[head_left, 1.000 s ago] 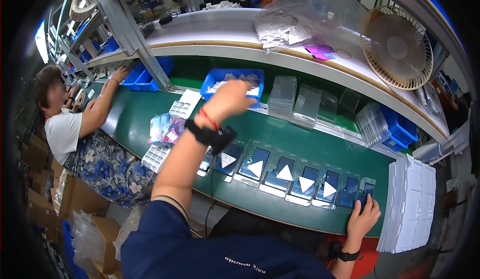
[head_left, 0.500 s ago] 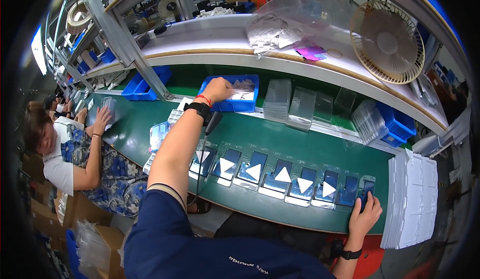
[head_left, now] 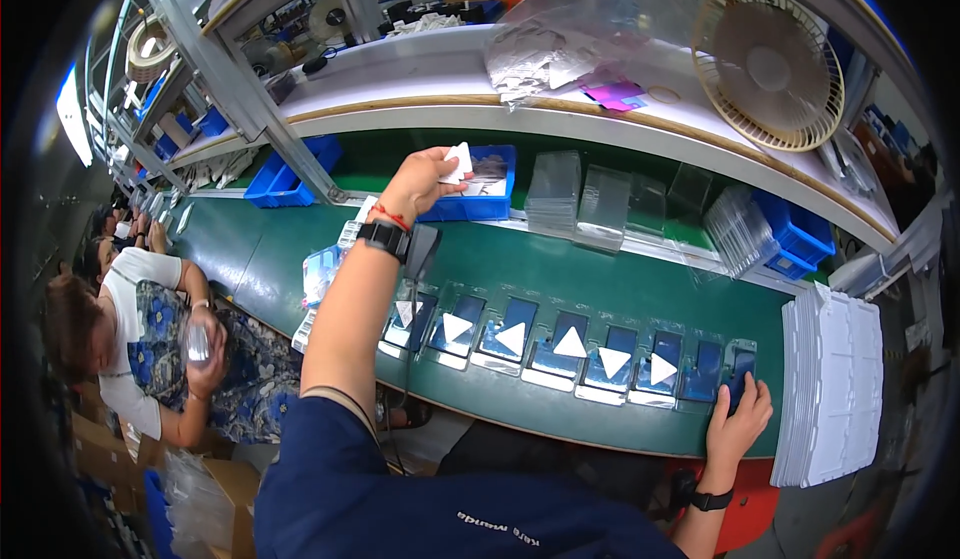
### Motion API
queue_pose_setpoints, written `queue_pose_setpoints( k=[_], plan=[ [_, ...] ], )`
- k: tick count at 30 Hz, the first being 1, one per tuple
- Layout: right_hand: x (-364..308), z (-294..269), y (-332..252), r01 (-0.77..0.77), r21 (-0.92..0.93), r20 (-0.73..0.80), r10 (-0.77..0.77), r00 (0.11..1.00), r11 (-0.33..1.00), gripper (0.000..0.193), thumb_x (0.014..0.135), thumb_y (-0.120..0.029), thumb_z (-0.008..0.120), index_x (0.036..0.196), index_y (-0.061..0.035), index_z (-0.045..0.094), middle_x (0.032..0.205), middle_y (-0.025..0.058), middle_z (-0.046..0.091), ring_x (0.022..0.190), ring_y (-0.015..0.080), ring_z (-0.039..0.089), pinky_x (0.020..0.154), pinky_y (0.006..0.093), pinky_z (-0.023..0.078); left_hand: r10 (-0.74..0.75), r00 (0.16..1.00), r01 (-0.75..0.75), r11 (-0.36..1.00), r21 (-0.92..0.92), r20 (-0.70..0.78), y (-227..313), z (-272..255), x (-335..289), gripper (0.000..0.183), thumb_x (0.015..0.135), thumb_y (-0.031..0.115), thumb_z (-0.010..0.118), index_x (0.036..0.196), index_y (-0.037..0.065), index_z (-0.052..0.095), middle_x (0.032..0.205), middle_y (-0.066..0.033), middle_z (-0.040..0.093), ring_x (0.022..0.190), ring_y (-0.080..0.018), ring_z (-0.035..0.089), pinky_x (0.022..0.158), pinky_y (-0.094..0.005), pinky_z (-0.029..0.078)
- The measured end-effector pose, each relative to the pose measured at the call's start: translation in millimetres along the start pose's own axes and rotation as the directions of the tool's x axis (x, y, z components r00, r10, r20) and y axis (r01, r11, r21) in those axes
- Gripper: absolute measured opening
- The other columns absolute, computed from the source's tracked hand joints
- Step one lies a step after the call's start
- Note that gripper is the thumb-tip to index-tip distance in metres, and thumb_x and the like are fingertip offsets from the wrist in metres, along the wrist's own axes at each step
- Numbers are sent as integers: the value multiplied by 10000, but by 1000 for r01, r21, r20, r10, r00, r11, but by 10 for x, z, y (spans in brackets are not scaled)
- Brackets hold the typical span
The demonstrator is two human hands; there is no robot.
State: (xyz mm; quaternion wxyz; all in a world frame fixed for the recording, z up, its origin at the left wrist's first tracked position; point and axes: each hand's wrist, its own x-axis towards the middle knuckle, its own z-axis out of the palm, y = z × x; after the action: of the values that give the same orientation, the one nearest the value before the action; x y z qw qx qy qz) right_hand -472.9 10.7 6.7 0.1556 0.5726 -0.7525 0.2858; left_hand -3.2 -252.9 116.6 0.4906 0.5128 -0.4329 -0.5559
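Observation:
My left hand (head_left: 425, 179) pinches a few white triangular pieces (head_left: 459, 163), closed on them at the near left edge of a blue bin (head_left: 510, 184). More white pieces (head_left: 488, 175) lie inside that bin. Along the green bench runs a row of dark rectangular panels in clear plastic trays. Most carry a white triangle, such as the one on this triangle-topped panel (head_left: 570, 342); the two rightmost, including this bare panel (head_left: 703, 367), have none. At the row's right end my right hand (head_left: 738, 421) rests with fingers apart, touching the last dark panel (head_left: 742, 369).
Clear plastic trays (head_left: 555, 191) stand stacked at the bench's back, beside another blue bin (head_left: 790, 239). White molded trays (head_left: 830, 384) are piled right of the row. Above are a shelf (head_left: 400, 109) and a fan (head_left: 768, 67). At left, a co-worker (head_left: 150, 349) holds a clear item.
My left hand has come up out of the blue bin, now with white triangles showing in its fingers. My right hand stays by the last panel. The co-worker's hands have moved nearer their body.

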Motion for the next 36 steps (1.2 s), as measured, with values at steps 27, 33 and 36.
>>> queue_pose_setpoints(
  k=[27, 33, 36],
  plan=[
    [155, 2, -833, -369, 896, 353, 107, 930, 247, 72, 869, -51, 609, 883, 8, 648, 793, 33, 647, 667, 57, 564, 606, 207, 458, -143, 795, 129, 989, 66, 590, -1125, 2139, -1796, 284, 877, 8, 562, 1153, -58, 539, 945, -123, 650, 779, -140, 647, 567, -209, 528],
    [238, -73, -449, 190, 190, -30, -188, 982, 963, 94, 730, -101, 695, 813, -59, 678, 824, 48, 643, 797, 241, 547, 712, 362, 409, -198, 845, 198, 979, 52, 496, -1101, 2089, -1738, 195, 859, 13, 598, 1041, -54, 581, 884, -132, 668, 732, -154, 662, 523, -203, 512],
    [218, -146, -533, 209, 186, 56, -223, 973, 960, 151, 728, -140, 709, 853, -61, 684, 835, 55, 643, 825, 235, 546, 736, 374, 396, -189, 851, 181, 981, 64, 491, -1096, 2114, -1740, 156, 852, 26, 616, 985, -54, 598, 846, -120, 670, 715, -136, 657, 501, -190, 489]
  ],
)
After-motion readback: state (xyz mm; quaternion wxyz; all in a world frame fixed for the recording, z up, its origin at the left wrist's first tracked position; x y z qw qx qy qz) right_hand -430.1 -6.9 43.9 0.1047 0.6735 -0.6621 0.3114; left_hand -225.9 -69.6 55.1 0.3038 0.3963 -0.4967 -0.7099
